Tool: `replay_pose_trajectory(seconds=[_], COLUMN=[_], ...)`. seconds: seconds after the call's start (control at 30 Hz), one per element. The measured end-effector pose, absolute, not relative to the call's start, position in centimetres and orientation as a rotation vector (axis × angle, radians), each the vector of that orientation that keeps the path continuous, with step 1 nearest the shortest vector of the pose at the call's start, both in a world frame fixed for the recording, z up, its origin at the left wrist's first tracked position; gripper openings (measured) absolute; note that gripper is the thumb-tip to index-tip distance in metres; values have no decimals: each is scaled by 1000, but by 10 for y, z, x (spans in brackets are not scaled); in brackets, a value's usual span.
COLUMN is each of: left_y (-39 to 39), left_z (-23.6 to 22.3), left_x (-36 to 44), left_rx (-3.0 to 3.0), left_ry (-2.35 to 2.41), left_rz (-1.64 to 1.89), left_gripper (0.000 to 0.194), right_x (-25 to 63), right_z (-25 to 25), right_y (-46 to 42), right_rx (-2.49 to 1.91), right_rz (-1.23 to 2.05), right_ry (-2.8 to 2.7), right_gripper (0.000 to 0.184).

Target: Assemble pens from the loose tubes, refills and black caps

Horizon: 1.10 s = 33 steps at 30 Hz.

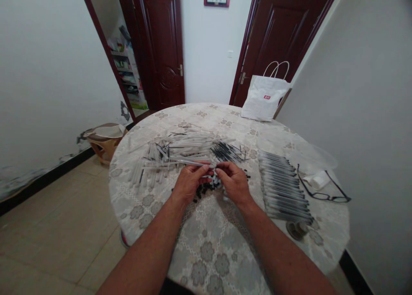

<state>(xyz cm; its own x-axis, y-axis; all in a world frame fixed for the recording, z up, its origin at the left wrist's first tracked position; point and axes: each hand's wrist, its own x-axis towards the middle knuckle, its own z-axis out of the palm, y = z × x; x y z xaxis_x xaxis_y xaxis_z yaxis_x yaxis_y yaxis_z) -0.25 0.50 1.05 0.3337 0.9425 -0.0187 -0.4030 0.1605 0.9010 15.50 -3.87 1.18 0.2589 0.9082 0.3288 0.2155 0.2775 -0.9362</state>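
Note:
My left hand [189, 182] pinches a slim, pale pen barrel [190, 162] that points out to the left over the pile. Close beside it, my right hand [234, 182] has thumb and fingers pressed together at the barrel's near end; the small part between them is too small to name. Below my fingers lie loose small black pieces [200, 194] and some whitish ones [216, 181]. Beyond my hands spreads a heap of translucent pen barrels [193, 145]. Thin dark pen refills [226, 152] lie bunched to its right.
Finished-looking pens [283, 185] lie in a long row at the right, with a roll of tape [296, 230] at their near end. Eyeglasses [323, 196] rest beside them. A white paper bag [265, 98] stands at the far edge of the round table [206, 243]. A stool [104, 142] is left.

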Motion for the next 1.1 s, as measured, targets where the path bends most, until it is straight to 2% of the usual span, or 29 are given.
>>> replay_pose_trajectory(seconds=[0.1,0.23,0.3,0.43,0.53,0.67,0.73,0.9,0.97,1.1], left_y=[5,4,4,5,5,4,4,4,3,3], left_z=[11,12,12,12,11,10,10,12,13,13], left_x=[-3,-2,-2,-2,-3,-3,-3,-3,-3,-3], left_rx=[965,977,980,978,978,1000,1008,992,987,990], left_ry=[684,676,683,688,680,663,670,701,700,689], left_rz=[1080,1050,1050,1075,1066,1036,1038,1061,1052,1029], left_gripper=[34,36,35,34,35,36,36,35,34,35], right_x=[157,159,160,159,157,157,157,157,157,158], right_z=[12,9,7,6,8,8,6,4,4,1], right_y=[-40,-40,-41,-43,-44,-44,-43,-45,-44,-42], right_rx=[-1264,-1309,-1301,-1303,-1328,-1331,-1312,-1284,-1304,-1348], right_rz=[676,695,717,587,510,583,628,560,526,572], right_ry=[-1299,-1358,-1335,-1357,-1451,-1503,-1461,-1424,-1466,-1500], right_gripper=[23,44,49,31,24,43,46,24,23,44])
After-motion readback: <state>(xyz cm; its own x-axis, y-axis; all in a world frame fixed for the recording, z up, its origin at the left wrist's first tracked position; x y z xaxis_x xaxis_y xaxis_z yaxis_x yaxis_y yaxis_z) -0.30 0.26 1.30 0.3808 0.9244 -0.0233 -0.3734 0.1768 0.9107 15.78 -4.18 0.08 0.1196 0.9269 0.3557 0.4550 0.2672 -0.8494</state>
